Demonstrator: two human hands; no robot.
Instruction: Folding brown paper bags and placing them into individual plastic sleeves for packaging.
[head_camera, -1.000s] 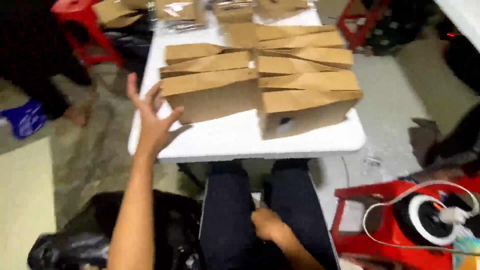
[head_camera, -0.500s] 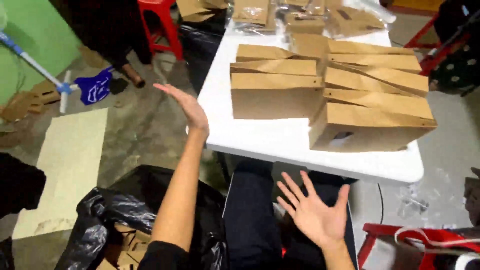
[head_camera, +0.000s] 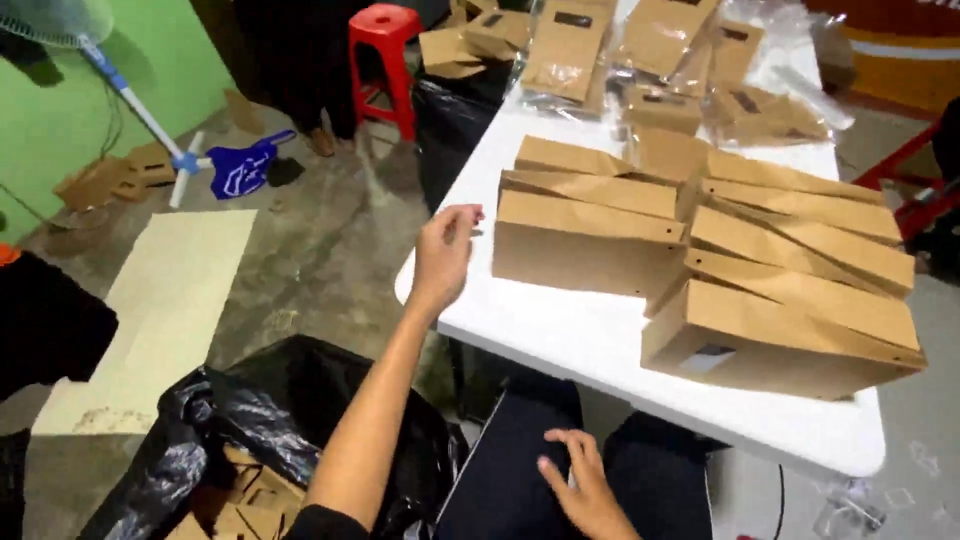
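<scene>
Many folded brown boxes (head_camera: 590, 245) already fill our table (head_camera: 560, 335); our left hand (head_camera: 443, 255) hovers loosely curled and empty beside them, right hand (head_camera: 585, 485) spread on our lap.

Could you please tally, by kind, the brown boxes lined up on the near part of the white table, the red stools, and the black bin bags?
Brown boxes: 9
Red stools: 1
Black bin bags: 2
Total: 12
</scene>
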